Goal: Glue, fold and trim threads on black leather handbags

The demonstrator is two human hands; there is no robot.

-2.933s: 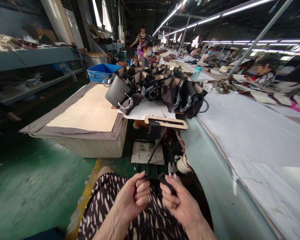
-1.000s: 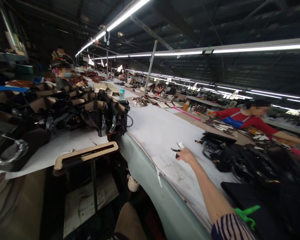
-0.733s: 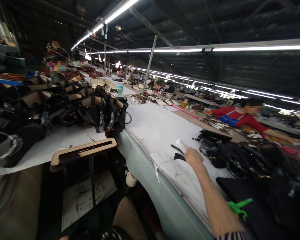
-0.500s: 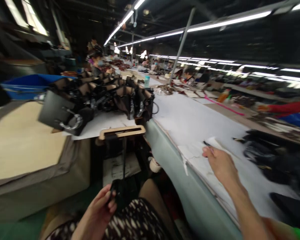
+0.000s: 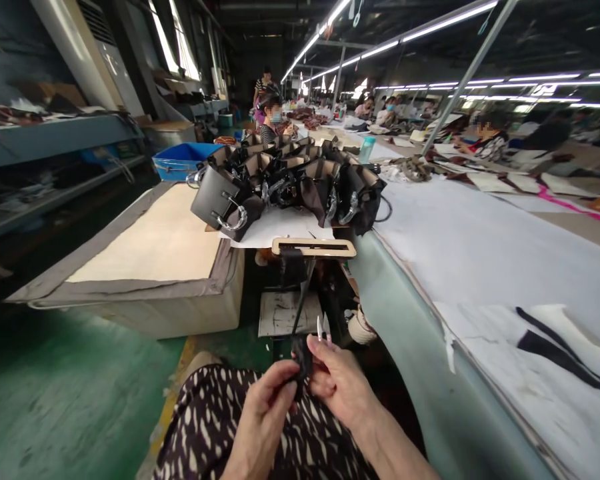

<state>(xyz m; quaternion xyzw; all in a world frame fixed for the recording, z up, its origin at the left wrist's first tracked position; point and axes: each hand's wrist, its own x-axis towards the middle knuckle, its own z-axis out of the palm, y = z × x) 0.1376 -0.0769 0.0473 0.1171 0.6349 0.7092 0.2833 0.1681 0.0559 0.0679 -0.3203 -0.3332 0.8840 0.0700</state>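
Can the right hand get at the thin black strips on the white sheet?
Probably yes: the thin black strips lie uncovered, nothing between, though the right hand grips a small black piece.

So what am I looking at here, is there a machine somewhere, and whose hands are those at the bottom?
No machine: a person wears a camera on the head, looking forward and down, so you see their own two bare hands. The left hand and right hand both pinch a small dark piece over the patterned lap; a thin metal tip sticks up beside the right hand. To the right runs a long table covered in white paper, with black strips lying on it. Ahead sits a heap of dark handbags. Other people work farther back.
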